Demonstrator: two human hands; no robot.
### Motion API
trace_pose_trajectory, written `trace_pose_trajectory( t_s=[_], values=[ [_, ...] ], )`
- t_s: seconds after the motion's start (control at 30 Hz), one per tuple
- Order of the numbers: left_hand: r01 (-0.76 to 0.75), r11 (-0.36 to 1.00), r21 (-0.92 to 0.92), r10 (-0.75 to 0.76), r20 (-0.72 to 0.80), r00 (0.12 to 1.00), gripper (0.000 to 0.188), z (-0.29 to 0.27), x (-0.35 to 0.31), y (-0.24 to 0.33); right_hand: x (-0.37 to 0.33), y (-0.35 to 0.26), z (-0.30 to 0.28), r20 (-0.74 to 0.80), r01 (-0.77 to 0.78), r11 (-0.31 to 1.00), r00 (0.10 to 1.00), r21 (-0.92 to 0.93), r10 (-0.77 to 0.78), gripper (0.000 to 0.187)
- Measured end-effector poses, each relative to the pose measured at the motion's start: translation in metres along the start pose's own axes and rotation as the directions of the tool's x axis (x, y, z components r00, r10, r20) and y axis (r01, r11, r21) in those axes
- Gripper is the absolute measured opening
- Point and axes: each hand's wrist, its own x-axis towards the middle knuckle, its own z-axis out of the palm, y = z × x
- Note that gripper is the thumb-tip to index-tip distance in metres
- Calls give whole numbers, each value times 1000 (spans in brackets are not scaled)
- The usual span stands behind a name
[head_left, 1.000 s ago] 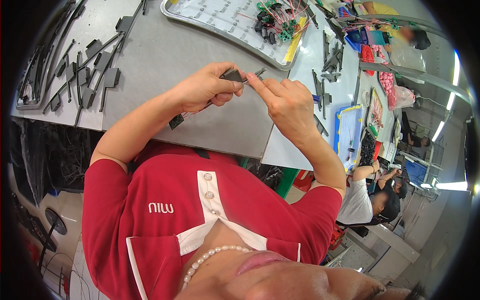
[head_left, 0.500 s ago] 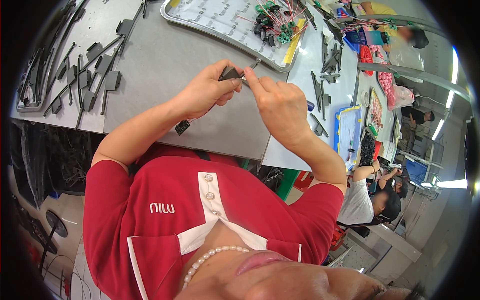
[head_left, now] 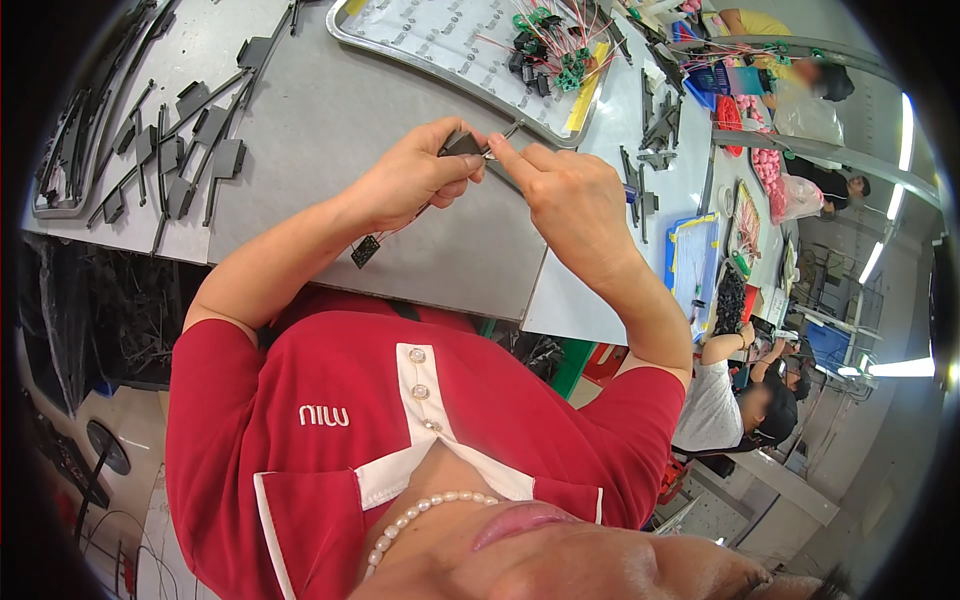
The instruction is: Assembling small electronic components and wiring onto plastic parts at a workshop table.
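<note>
Above the bench, in front of my chest, my left hand (head_left: 425, 175) is closed around a black plastic housing (head_left: 461, 146) with a thin arm sticking out past the fingers. Thin wires run down from that hand to a small circuit board (head_left: 366, 251), which hangs by the bench's front edge. My right hand (head_left: 575, 200) is closed beside it, index finger pointing at the housing. A slim metal tip (head_left: 489, 154) shows between the hands. Behind the right hand's knuckles a blue end (head_left: 631, 193) sticks out, seemingly of a tool in its grip; the rest is hidden.
A metal tray (head_left: 440, 65) with green boards and red-white wires (head_left: 560, 55) lies at the far side. Black arm-shaped parts (head_left: 180, 150) are spread at the left; more lie at the right by a blue tray (head_left: 692, 265). Co-workers (head_left: 725, 400) sit at the right.
My right hand has turned slightly, its back and the blue end shifting up and to the right. The left hand keeps its hold on the housing; the circuit board still hangs.
</note>
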Motion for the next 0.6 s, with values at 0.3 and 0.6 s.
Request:
trace_pose_trajectory(
  t_s=[0.3,0.6],
  values=[
    [-74,993,96,79,-50,996,13,2,0,-5,2,-7,5,2,-31,999,1000,-45,31,42],
    [-154,963,219,184,-125,975,13,3,1,-3,14,-14,15,-69,-94,988,994,-119,86,42]
  ],
)
